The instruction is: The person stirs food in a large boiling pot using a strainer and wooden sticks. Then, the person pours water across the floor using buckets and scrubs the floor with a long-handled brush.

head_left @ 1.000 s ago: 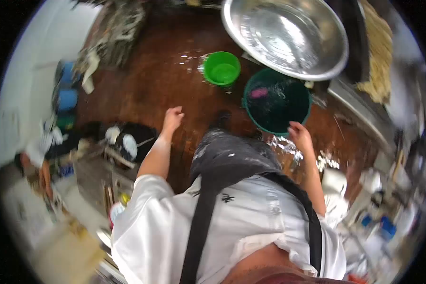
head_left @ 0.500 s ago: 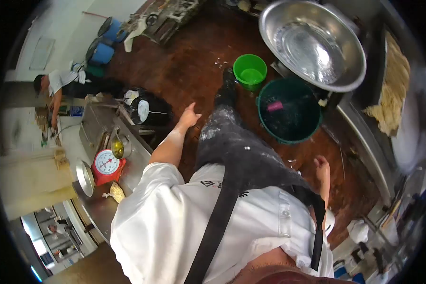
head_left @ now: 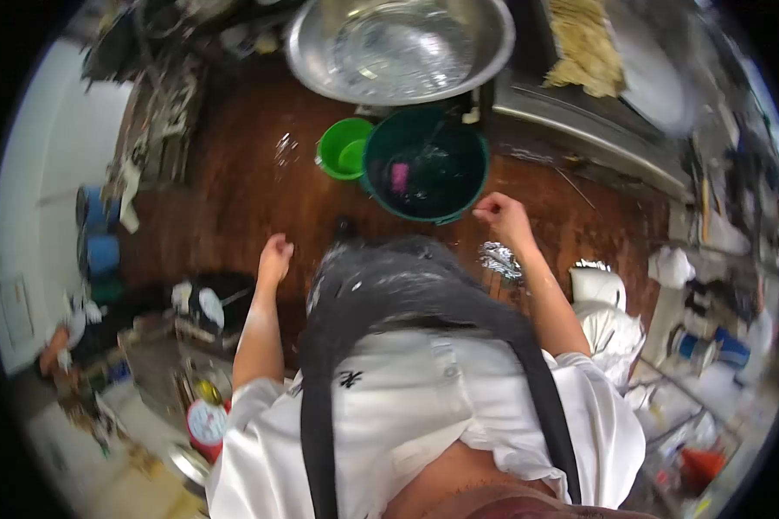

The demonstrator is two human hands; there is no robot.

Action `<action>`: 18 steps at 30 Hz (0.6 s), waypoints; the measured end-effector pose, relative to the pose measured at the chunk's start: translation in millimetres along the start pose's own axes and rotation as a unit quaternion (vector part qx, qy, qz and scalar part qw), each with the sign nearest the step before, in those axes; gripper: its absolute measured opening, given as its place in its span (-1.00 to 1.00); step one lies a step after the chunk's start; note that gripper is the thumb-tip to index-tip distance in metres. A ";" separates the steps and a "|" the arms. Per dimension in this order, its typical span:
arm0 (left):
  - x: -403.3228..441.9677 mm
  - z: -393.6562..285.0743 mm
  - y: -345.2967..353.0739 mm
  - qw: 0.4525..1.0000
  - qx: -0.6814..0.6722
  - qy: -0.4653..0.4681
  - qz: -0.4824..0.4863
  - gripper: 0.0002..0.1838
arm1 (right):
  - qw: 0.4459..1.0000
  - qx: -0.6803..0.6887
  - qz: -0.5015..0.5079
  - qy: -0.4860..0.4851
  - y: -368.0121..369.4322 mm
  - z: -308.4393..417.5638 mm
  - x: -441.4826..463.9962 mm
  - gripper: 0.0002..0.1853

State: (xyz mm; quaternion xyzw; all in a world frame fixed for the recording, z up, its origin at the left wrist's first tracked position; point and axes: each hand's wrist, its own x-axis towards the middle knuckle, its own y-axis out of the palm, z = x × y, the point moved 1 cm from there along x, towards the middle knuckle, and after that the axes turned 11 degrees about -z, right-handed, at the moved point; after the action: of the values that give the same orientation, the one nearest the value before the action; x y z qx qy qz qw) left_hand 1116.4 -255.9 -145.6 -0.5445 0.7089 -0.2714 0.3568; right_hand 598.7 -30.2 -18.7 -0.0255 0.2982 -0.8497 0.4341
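Note:
My left hand point(head_left: 275, 257) hangs over the brown floor with its fingers loosely curled; whether they are closed is blurred. On the other side, my right hand point(head_left: 504, 216) is near the lower right rim of a dark green tub point(head_left: 424, 203), fingers bent, nothing visible in them. A pink object point(head_left: 399, 178) lies inside this tub, which appears to hold water. Touching or almost touching the tub is a bright green bucket point(head_left: 344, 149). Above both, a wide metal basin point(head_left: 402, 56) has a shiny wet inside.
A co-worker point(head_left: 65, 337) is at the far left beside a work surface with a red scale point(head_left: 208, 424). Blue containers point(head_left: 102, 253) stand by the left wall. White sacks point(head_left: 599, 298) lie at the right. A metal counter point(head_left: 589, 117) runs along the upper right, under a yellowish cloth-like piece point(head_left: 585, 48).
The view has turned; tub, bucket and basin now appear farther left. My right hand has risen into view near the tub's rim. My left hand appears lower and farther left, its fingers more bent.

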 end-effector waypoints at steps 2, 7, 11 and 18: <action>-11.4 18.3 5.4 0.997 -0.020 -0.025 0.076 -0.64 | 0.999 -0.013 -0.029 -0.025 -0.9 18.1 -1.5 -0.82; -63.8 64.5 0.5 0.881 0.217 0.020 0.421 -0.77 | 0.971 -0.224 0.027 -0.078 -9.7 3.7 -5.6 -0.58; -50.3 85.1 3.4 0.883 0.184 -0.034 0.431 -0.73 | 0.946 -0.254 0.198 0.023 -9.5 28.6 -25.4 -0.57; 56.2 30.4 9.2 0.961 -0.005 -0.017 0.276 -0.63 | 0.946 -0.251 0.207 -0.002 36.0 72.9 -21.6 -0.57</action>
State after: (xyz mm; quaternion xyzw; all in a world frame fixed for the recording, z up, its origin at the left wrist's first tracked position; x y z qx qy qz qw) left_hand 1126.8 -307.7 -182.6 -0.3337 0.8268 -0.1497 0.4274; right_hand 660.1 -65.3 26.8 -0.0729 0.4994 -0.6389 0.5806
